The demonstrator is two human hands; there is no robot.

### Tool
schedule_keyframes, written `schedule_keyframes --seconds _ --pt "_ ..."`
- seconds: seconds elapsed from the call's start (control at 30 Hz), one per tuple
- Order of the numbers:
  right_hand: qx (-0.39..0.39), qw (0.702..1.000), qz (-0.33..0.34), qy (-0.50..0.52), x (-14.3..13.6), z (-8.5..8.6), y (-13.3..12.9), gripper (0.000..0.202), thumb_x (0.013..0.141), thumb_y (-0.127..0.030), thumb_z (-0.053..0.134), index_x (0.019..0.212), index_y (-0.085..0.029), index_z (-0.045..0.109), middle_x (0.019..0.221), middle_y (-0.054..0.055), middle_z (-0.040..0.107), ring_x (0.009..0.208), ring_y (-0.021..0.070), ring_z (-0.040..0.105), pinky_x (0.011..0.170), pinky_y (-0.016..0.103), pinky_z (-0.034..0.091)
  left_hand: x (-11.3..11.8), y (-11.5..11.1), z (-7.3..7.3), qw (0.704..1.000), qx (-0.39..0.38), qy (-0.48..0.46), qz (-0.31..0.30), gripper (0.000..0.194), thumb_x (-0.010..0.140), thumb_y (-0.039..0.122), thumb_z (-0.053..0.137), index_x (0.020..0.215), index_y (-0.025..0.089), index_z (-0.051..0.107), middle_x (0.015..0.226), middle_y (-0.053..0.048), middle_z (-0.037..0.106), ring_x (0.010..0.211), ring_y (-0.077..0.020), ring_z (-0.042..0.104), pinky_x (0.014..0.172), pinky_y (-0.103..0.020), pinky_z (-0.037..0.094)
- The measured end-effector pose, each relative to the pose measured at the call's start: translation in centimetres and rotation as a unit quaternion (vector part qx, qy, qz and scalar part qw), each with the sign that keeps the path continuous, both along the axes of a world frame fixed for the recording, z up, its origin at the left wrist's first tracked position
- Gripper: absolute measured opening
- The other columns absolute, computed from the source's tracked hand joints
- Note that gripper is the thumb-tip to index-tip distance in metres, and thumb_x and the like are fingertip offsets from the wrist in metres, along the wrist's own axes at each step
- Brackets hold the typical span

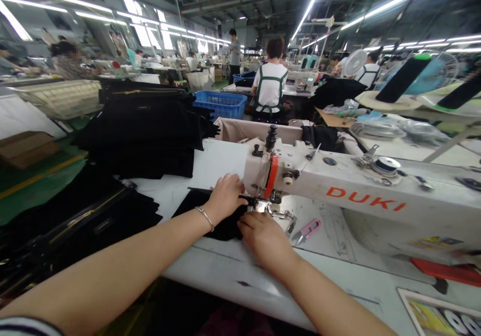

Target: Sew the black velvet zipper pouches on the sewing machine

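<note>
A black fabric piece [225,226] lies on the white sewing table, its right edge at the needle area of a sewing machine [330,191] marked DUKI. My left hand [226,196], with a bracelet at the wrist, presses on the fabric's far side, fingers pointing toward the machine head. Nearer to me, my right hand [261,233] is curled over the fabric's right edge beside the presser foot [261,207]; its fingertips rest on the cloth. Pink-handled thread snips [308,231] lie on the table to the right of my right hand.
Tall stacks of black fabric pieces [146,125] with zippers stand at the left. A blue basket [225,104] and a pink fabric-lined bin [233,129] are behind the machine. Thread cones [404,78] stand at the right. A person in a white shirt [270,83] sits ahead.
</note>
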State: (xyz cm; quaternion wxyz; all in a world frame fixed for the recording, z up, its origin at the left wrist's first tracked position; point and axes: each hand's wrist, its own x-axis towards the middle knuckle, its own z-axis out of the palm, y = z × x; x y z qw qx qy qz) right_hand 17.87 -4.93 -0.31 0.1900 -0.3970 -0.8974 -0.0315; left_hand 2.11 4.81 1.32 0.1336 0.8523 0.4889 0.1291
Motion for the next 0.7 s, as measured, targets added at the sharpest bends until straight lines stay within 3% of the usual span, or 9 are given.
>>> schedule_keyframes --seconds 0.1,0.17,0.4,0.7 --pt "0.000 1.000 -0.010 -0.004 1.9 -0.3 0.7 0.024 0.090 -0.008 0.060 0.110 -0.014 0.070 0.107 0.011 0.071 0.103 0.0250 0.064 0.089 0.039 0.053 1.7 0.4 -0.6 0.999 0.034 -0.003 -0.014 0.015 0.093 0.020 0.056 0.098 0.012 0.068 0.103 -0.016 0.067 0.105 -0.0319 0.061 0.093 -0.045 0.047" --pt "0.004 1.000 -0.011 -0.001 2.8 -0.8 0.3 0.026 0.091 -0.009 0.059 0.114 -0.014 0.069 0.112 0.012 0.071 0.108 0.0248 0.063 0.092 0.040 0.053 1.9 -0.5 -1.0 0.998 0.045 -0.009 -0.032 0.016 0.094 0.017 0.053 0.097 0.012 0.069 0.098 -0.014 0.069 0.099 -0.0295 0.064 0.091 -0.043 0.050" --pt "0.041 0.997 -0.010 0.067 2.9 -1.9 -1.3 0.029 0.091 -0.011 0.059 0.119 -0.010 0.066 0.112 0.012 0.071 0.112 0.0251 0.062 0.094 0.041 0.053 -1.1 -4.9 -2.9 0.984 0.099 -0.057 -0.138 0.030 0.098 0.011 0.049 0.126 0.016 0.060 0.126 -0.009 0.063 0.120 -0.0214 0.057 0.107 -0.042 0.046" --pt "0.039 0.996 -0.019 0.071 2.1 -1.0 -1.7 0.025 0.094 -0.010 0.054 0.115 -0.009 0.068 0.107 0.012 0.072 0.106 0.0252 0.063 0.089 0.040 0.055 -2.1 -4.1 -3.1 0.975 0.075 -0.087 -0.188 0.033 0.100 0.016 0.047 0.132 0.018 0.055 0.133 -0.009 0.062 0.124 -0.0212 0.056 0.110 -0.046 0.045"
